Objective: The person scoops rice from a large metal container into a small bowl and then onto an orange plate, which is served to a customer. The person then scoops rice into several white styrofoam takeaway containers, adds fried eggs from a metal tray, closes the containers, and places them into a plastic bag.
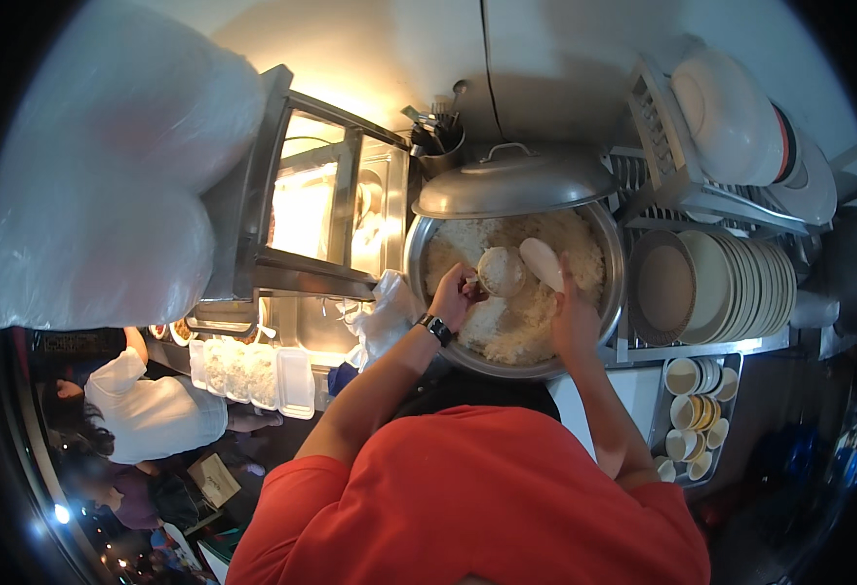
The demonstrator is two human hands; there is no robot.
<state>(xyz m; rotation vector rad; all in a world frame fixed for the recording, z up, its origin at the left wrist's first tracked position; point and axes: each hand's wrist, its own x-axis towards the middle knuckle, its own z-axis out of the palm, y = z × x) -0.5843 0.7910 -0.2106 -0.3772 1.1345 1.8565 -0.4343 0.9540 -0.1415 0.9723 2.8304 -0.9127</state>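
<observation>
A large round metal pot (616,292) of cooked white rice (505,344) stands before me. Over the rice, my left hand (459,291) grips a small cup (488,282) by its handle side; rice fills it to the top. My right hand (573,314) holds a white rice paddle (542,262), its blade beside the cup. Whether the paddle touches the cup I cannot tell. A domed metal lid (516,179) covers the far part of the pot.
Left are a lit glass display case (308,205), a plastic bag (388,311) and foam boxes (295,380) with rice. Stacked plates (739,285) sit in a rack at right, above a tray of small cups (700,395). A person (154,402) stands beyond the counter.
</observation>
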